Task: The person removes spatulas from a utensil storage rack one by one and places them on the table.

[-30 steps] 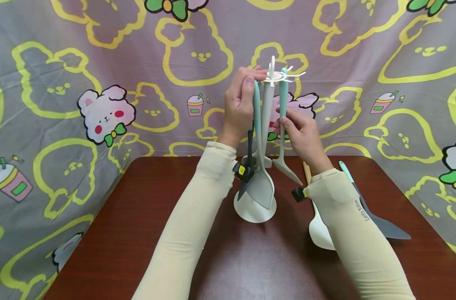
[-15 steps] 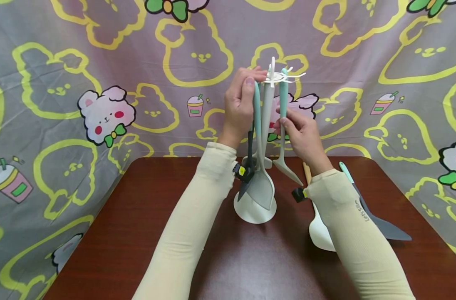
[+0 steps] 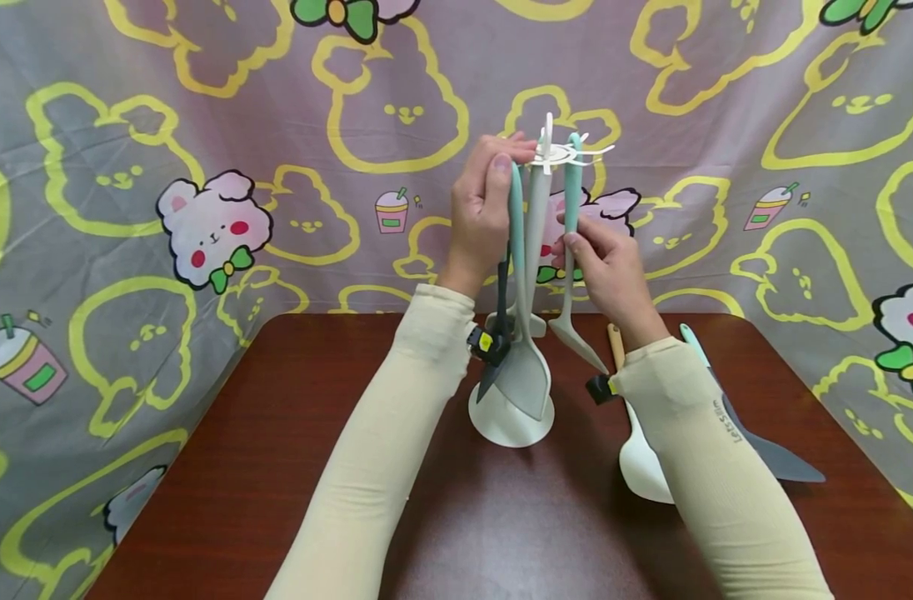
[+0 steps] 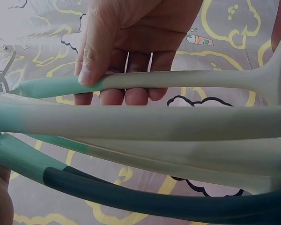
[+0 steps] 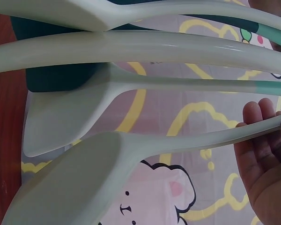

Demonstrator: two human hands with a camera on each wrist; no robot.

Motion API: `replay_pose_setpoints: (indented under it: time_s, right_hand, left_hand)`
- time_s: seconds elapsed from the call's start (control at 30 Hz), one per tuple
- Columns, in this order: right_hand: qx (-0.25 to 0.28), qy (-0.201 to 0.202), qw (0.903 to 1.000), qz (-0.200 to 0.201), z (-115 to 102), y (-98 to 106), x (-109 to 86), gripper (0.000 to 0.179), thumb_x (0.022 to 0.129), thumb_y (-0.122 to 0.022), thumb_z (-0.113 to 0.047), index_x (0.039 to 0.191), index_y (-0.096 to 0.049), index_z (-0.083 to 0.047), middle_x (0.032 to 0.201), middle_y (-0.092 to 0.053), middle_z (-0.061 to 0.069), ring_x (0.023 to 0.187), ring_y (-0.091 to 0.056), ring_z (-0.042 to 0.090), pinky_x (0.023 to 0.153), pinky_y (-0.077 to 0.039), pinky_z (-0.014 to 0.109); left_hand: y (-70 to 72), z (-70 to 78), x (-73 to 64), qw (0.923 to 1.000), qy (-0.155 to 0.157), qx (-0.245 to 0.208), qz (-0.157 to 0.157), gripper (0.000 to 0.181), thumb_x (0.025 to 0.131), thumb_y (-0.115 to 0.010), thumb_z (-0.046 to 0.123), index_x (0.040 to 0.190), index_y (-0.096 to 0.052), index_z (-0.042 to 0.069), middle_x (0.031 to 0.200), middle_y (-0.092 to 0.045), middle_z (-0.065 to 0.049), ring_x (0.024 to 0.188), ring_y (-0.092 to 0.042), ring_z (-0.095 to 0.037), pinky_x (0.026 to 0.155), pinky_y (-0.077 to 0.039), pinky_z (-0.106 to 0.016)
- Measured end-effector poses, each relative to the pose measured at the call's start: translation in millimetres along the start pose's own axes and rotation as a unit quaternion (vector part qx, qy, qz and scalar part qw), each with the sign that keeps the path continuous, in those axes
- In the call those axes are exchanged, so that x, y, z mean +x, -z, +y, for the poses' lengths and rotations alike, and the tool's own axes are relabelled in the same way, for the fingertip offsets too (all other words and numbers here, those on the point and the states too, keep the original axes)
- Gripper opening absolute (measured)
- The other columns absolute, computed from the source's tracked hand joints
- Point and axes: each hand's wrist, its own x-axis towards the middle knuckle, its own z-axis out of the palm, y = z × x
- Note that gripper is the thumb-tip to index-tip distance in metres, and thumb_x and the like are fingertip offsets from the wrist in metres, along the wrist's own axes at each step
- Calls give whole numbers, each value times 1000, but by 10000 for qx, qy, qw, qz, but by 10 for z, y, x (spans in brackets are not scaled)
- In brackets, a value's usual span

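My right hand (image 3: 605,254) pinches a pale spatula (image 3: 572,242) by the shaft, just below its turquoise handle. The top of that handle is at the hooks of a white utensil rack (image 3: 511,421); whether it is hooked on cannot be told. In the left wrist view, thumb and fingers lie on opposite sides of the spatula's shaft (image 4: 201,78). My left hand (image 3: 481,212) touches the rack's hook ring with its fingers held out straight. Beside it hang a pale, broad-bladed utensil (image 3: 524,383) and a dark one (image 3: 502,287), partly hidden.
To the right on the brown table (image 3: 314,433) lie a white ladle-like utensil (image 3: 641,467) with a wooden handle and a dark grey spatula (image 3: 782,460) with a turquoise handle, both partly behind the right sleeve. A patterned cloth (image 3: 396,75) hangs behind.
The top of the spatula in my right hand has shifted slightly up and to the right against the rack's hooks. My left hand keeps its place on the rack.
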Motion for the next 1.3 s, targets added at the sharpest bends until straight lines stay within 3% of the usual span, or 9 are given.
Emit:
replay_pose_setpoints:
  time_s: [0.3,0.6,0.87,1.3]
  right_hand:
    - [283,68,9996,68,-18,20,42,31,102,-52,-13,128,-64,-2,81,-68,-8,74,-68,5,75,-59,17]
    - [-13,-90,9999,133,-41,33,41,31,102,-52,-16,130,-63,-5,81,-67,-10,73,-69,4,74,-58,17]
    - [19,-143,9998,150,-45,47,40,31,103,-51,-17,129,-64,-7,82,-68,-2,73,-68,4,74,-57,16]
    - [50,-175,9997,169,-25,39,57,31,103,-51,-17,128,-64,-6,82,-67,-6,74,-69,5,75,-58,19]
  left_hand:
    - [-16,-3,12,10000,-55,-50,11,31,100,-34,5,102,-61,-11,104,-62,-27,117,-61,-40,117,-41,-31]
    - [-33,1,11,10000,66,-5,-25,31,100,-34,5,102,-61,-10,106,-63,-27,122,-59,-38,117,-40,-30]
    - [-35,12,16,9999,99,-52,-53,30,100,-34,4,103,-61,-11,107,-62,-27,122,-59,-38,117,-40,-29]
    - [-19,-5,8,10000,70,-25,-7,31,100,-34,5,102,-61,-11,106,-62,-27,121,-59,-38,117,-40,-29]
